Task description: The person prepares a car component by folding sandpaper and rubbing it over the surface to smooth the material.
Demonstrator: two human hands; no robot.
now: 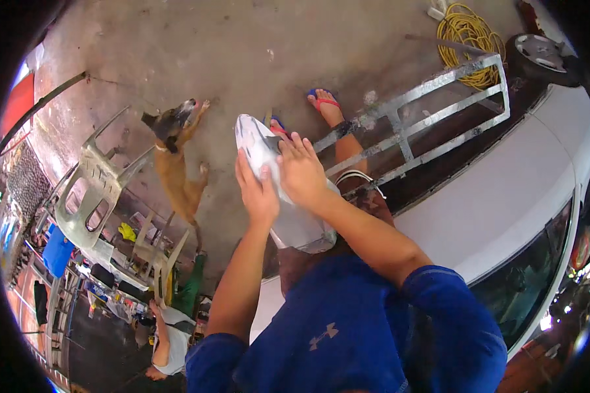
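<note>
A long, pointed shell-like panel (297, 226), grey with a white, dark-streaked tip, rests across my lap and points away from me. My left hand (258, 196) grips its left side, with the thumb on the top face. Laid over the upper face is my right hand (301, 171), its fingers pressing a small dark piece (273, 141), like sandpaper, against the white part. Most of that piece is hidden under the fingertips. The panel's underside cannot be seen.
On my right are a white car (505, 177) and a metal frame (400, 131). Beyond lie a coiled yellow hose (469, 42) and a wheel (541, 52). A brown dog (177, 164) lies left, beside a plastic chair (92, 183). Another person (172, 344) is at lower left.
</note>
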